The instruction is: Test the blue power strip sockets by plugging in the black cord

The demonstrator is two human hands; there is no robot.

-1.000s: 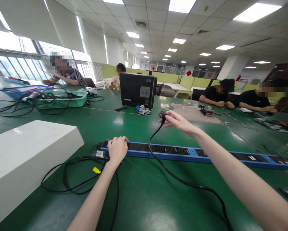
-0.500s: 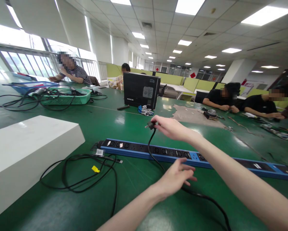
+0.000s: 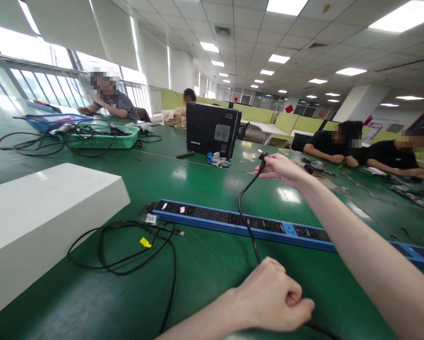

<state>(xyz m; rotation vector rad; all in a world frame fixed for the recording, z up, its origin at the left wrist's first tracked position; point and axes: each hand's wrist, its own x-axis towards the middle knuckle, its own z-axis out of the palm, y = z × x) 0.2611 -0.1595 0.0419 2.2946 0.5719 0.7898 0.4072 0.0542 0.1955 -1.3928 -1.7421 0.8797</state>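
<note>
Above the green table, my right hand pinches a black power plug between thumb and fingers, its metal prongs tilted up and left. From the plug a black cable hangs down across a long blue and black power strip. Lower down, my left hand is closed in a fist where the cable runs in, and the cable comes out again at its lower right. The fist hides the stretch of cable inside it. The power strip lies flat behind my left hand, with several sockets facing up.
On the left stand a white box and a loose coil of black cable with a yellow tag. Farther back are a green basket of cables, a black computer case and gloves. Several people sit around the table.
My right hand has carried the plug up and to the right, and the cable has swung with it. My left hand, open before, has moved down and closed around the cable.
</note>
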